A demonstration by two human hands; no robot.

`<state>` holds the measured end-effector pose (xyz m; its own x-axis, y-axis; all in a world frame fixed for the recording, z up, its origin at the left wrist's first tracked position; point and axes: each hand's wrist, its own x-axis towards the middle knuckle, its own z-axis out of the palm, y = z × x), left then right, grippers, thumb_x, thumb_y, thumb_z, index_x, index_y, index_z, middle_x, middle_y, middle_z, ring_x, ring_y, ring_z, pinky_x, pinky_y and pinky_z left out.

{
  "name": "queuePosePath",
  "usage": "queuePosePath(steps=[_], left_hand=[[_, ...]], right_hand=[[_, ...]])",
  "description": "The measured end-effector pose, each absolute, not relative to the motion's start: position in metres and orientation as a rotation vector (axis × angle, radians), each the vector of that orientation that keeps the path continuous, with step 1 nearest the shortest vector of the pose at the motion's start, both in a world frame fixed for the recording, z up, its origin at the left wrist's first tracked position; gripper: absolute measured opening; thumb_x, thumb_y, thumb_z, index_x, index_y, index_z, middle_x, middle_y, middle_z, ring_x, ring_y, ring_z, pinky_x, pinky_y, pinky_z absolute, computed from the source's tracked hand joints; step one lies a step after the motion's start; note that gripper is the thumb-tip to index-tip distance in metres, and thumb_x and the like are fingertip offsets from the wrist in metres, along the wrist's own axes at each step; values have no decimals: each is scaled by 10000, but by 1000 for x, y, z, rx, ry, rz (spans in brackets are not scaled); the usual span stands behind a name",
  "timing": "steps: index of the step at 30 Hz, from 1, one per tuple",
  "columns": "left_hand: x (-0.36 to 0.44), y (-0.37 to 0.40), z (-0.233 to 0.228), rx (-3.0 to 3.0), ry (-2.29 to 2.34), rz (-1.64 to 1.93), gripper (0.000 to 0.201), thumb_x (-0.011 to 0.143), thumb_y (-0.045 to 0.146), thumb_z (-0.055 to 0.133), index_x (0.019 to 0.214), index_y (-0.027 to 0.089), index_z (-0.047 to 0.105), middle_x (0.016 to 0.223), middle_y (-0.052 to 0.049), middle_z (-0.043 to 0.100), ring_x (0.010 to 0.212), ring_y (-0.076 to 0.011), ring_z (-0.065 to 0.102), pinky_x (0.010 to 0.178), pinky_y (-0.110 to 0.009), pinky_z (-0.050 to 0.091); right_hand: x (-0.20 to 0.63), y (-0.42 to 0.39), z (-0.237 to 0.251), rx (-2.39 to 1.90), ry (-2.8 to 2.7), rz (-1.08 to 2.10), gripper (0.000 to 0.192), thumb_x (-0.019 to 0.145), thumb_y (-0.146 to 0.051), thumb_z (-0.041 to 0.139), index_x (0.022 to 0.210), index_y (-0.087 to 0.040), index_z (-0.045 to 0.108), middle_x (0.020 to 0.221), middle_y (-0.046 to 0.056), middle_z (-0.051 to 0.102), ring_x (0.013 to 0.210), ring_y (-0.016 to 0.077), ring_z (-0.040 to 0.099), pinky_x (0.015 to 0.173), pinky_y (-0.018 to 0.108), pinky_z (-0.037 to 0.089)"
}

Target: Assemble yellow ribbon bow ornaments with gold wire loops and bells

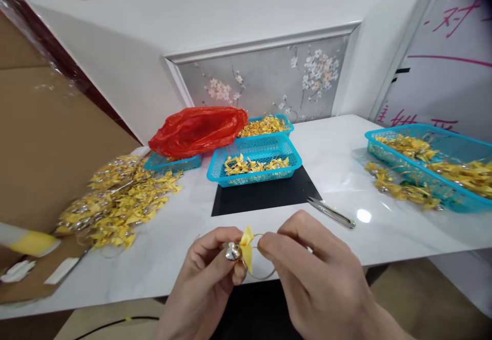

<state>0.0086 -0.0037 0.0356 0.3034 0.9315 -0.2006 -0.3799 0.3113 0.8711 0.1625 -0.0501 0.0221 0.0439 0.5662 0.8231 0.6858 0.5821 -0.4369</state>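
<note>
A small bell (232,252) with a yellow bow (247,250) and thin cord loop sits pinched between both hands at the near edge of the surface (346,176). Left hand (205,278) clamps the bell; right hand (307,273) pinches the cord. It looks light and floppy, best held by the bell. Tweezers (331,212) lie near.

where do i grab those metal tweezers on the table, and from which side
Pinch the tweezers across the middle of their two arms, coming down from above with the right hand, which is nearest. They lie flat on the white table beside the black mat, slanting from upper left to lower right, so a grip across the narrow width looks steadiest. Both hands are busy now with a yellow bow and silver bell.
</note>
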Motion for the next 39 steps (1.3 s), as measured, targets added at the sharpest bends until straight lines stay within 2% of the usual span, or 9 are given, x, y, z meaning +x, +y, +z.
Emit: queuePosePath(steps=[3, 8, 14, 19, 23, 34, 39], left_hand=[[8, -3, 35, 826, 789, 970, 237, 564, 253, 939, 740, 169, 804, 486, 27, 616, 444, -42, 525, 475, -96, 450], [7, -5, 33, 799, 800, 965, 242, 569, 242, 938, 747, 151, 801, 534, 3, 669, 451, -43, 540, 461, -101, 441], [7, -10, 34, 752, 798, 942, 269, 544, 248, 949, 741, 147, 798, 524, -3, 678, 452, -57, 572, 447, -107, 442], [5, -10, 27, 748, 721, 888, 234, 597, 265, 926, 761, 151, 804, 534, -16, 688, 459, -65, 595, 436, -98, 442], [4, -8, 23, 744, 651, 858, 179, 662, 260, 890, 784, 158, 807, 561, -22, 700, 474, -64, 599, 469, -107, 474], [4, -8, 21, 689, 598, 836, 174, 649, 270, 896, 769, 183, 806, 574, -20, 719, 479, -61, 611, 494, -108, 507], [1, -9, 21, 925, 581, 921, 198, 766, 260, 807, 962, 240, 789, 712, -4, 720, 566, -99, 654, 553, -166, 553]], right_hand=[[164, -51, 17, -1074, -1635, -105, 255, 836, 32, 483, 848, -140, 671, 672, 29, 474, 591, 130, 449, 464, 231, 377], [169, -52, 9, -1071, -1699, -15, 244, 860, 22, 517, 940, -168, 646, 730, 22, 495, 608, 119, 489, 486, 227, 421], [166, -51, 4, -1053, -1646, 130, 159, 903, -38, 535, 885, -161, 635, 736, 20, 513, 610, 108, 545, 515, 225, 456], [163, -51, 1, -1064, -1579, 228, 145, 920, -96, 545, 868, -191, 641, 723, 10, 522, 618, 119, 559, 503, 226, 459], [163, -51, -1, -1037, -1579, 314, 157, 919, -97, 536, 849, -202, 629, 707, 0, 518, 612, 123, 549, 500, 229, 464], [152, -53, -8, -1025, -1450, 391, 177, 940, -113, 518, 835, -217, 614, 726, 8, 491, 634, 133, 493, 506, 246, 410], [153, -54, -10, -1052, -1482, 358, 167, 934, -103, 516, 882, -216, 628, 729, 12, 497, 643, 143, 493, 514, 258, 410]])
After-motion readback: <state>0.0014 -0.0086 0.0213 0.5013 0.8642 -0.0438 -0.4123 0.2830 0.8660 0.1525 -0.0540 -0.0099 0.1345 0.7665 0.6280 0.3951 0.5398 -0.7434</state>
